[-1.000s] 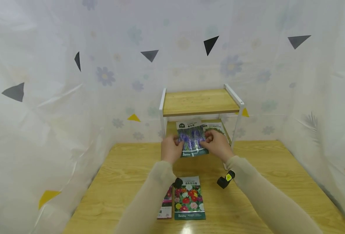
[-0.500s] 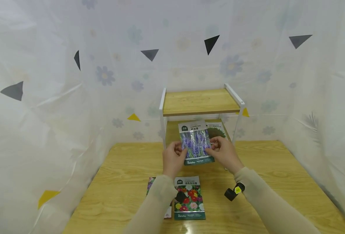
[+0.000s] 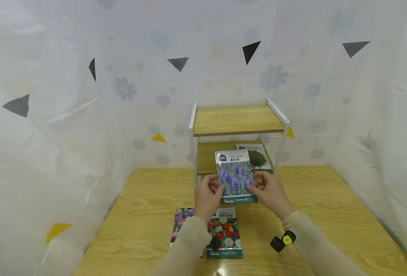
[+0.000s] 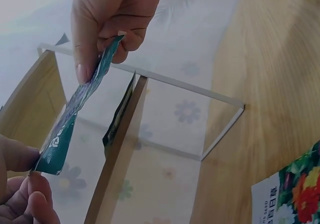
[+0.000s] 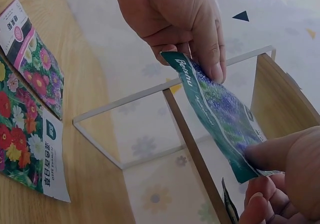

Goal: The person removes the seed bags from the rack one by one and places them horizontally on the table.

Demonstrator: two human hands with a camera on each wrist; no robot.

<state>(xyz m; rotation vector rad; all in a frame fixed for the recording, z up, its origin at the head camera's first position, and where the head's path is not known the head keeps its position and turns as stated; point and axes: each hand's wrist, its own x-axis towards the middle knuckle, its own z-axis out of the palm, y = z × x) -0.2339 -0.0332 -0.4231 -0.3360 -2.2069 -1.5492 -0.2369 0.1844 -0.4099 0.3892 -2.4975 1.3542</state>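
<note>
Both hands hold a lavender seed packet [image 3: 236, 176] upright in front of the small shelf. My left hand [image 3: 206, 195] pinches its left edge near the bottom, thumb on the printed face. On the opposite edge, my right hand [image 3: 272, 193] pinches it the same way. From the left wrist view, the packet [image 4: 62, 146] looks slightly bent between the two hands. In the right wrist view its teal lower band [image 5: 197, 101] faces the camera, and the thumb of my right hand [image 5: 295, 169] presses the purple print.
A sunflower seed packet [image 3: 260, 157] lies on the lower board of the white-framed wooden shelf [image 3: 238, 119]. On the table [image 3: 155, 191], a zinnia packet [image 3: 229, 232] and a pink flower packet [image 3: 182, 218] lie side by side, partly behind my left arm.
Both hands have drawn the lavender packet back from the shelf, down and slightly right, towards me. More of the lower board and of the pink packet on the table now shows.
</note>
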